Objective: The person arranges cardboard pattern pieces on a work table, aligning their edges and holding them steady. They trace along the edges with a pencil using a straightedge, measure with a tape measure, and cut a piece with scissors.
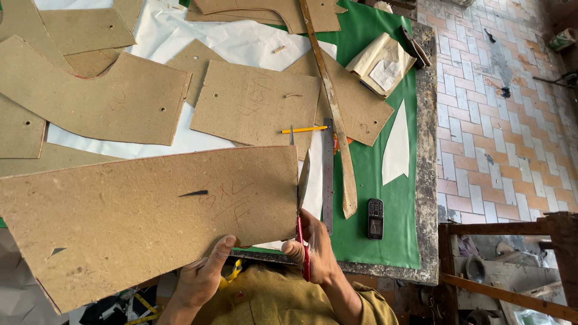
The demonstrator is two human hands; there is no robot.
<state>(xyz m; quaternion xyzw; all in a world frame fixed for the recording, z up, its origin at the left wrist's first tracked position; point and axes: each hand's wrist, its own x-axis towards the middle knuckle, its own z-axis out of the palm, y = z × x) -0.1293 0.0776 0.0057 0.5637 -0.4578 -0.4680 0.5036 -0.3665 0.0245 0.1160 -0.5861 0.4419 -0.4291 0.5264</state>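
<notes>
- The left hand grips the bottom edge of a big cardboard sheet, thumb pressed on its face, holding it up above the near edge of the table.
- The right hand is closed around red-handled scissors, whose blades sit at the sheet's right edge (a narrow cut strip stands up there).
- The hands are apart, one on each thing.
- Beside them on the green mat lie a steel ruler, a wooden stick, a yellow pencil and a phone.
</notes>
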